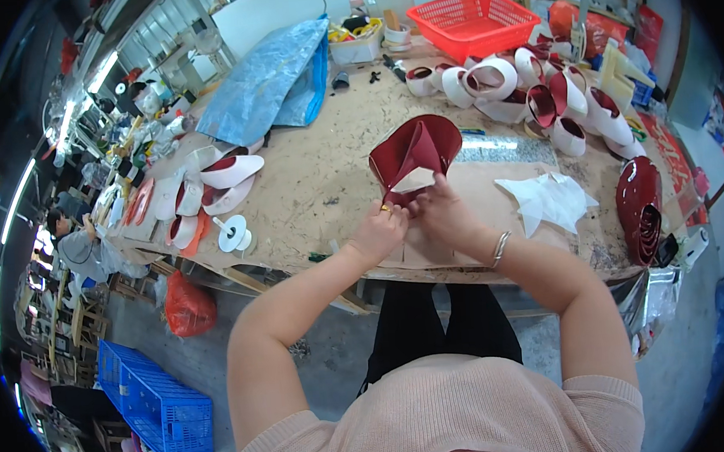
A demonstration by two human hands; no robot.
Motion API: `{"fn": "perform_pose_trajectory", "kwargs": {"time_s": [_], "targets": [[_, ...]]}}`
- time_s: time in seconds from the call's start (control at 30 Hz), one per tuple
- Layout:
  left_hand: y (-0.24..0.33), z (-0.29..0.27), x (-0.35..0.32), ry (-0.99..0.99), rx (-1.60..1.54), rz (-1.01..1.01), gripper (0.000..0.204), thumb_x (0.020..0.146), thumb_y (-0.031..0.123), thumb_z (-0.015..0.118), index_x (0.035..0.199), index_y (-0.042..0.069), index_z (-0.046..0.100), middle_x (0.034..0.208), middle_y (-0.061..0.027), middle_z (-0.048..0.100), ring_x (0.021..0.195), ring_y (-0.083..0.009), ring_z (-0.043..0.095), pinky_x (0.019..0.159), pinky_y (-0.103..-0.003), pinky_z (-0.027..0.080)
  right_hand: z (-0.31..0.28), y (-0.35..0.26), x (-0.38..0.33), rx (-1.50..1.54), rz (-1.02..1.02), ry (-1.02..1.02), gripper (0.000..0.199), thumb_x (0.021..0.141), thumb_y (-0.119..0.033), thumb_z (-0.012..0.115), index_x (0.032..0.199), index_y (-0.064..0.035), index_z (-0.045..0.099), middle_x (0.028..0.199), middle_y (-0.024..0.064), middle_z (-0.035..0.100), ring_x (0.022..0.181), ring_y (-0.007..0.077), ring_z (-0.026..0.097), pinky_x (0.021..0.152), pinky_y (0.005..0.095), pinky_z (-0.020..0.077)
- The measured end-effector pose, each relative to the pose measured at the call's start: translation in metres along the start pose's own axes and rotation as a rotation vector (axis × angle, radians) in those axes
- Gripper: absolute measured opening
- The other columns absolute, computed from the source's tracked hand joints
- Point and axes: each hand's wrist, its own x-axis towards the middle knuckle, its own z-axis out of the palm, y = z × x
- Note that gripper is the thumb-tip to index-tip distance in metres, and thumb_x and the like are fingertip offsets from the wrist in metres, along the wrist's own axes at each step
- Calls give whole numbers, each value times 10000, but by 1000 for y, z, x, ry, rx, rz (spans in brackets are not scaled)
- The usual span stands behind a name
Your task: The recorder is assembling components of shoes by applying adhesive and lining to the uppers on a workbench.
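A dark red curved leather piece (pixel 414 151) with a pale inner lining stands raised over the wooden workbench (pixel 318 179), near its front edge. My left hand (pixel 377 230) pinches its lower edge; a ring shows on one finger. My right hand (pixel 442 209), with a metal bangle at the wrist, grips the same lower edge from the right. Both hands meet under the piece, fingers closed on it.
White pointed cut pieces (pixel 548 200) lie right of my hands, a stack of dark red pieces (pixel 640 207) farther right. Several white-and-red shaped pieces (pixel 527 83) crowd the back right; more (pixel 210 185) lie left. A red basket (pixel 474 22), blue bag (pixel 274 74), blue crate (pixel 159 404) on the floor.
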Motion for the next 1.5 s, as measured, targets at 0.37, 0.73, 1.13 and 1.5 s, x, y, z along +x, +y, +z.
{"fn": "perform_pose_trajectory", "kwargs": {"time_s": [0.37, 0.73, 1.13, 1.5], "targets": [[100, -19, 20, 159, -561, -575, 561, 867, 432, 568, 1281, 57, 519, 1297, -73, 544, 1226, -189, 459, 968, -459, 284, -17, 47, -39, -114, -366, 203, 147, 713, -191, 581, 761, -114, 697, 801, -13, 615, 959, 180, 553, 1079, 431, 310], [92, -14, 9, 32, -581, -541, 702, 858, 549, 527, 1346, 50, 452, 1411, -68, 446, 1306, -205, 383, 980, -451, 294, -15, 36, -41, -190, -345, 170, 125, 750, -193, 577, 772, -145, 690, 816, -31, 585, 932, 156, 543, 1045, 392, 287], [60, -23, 28, -35, -532, -534, 583, 792, 438, 618, 1210, 39, 542, 1144, -67, 522, 1135, -237, 457, 947, -434, 319, -4, 41, -45, 165, -68, 90, 183, 798, -181, 561, 913, -125, 692, 959, -9, 581, 1010, 174, 522, 1023, 422, 302], [25, -11, 60, 4, -191, 86, 147, 796, 206, 554, 783, 126, 677, 941, 1, 588, 1047, -152, 536, 981, -426, 274, -13, 19, -72, 546, 295, 16, 439, 855, -366, 551, 1209, -109, 595, 1051, 67, 557, 1066, 230, 520, 943, 445, 334]]}}
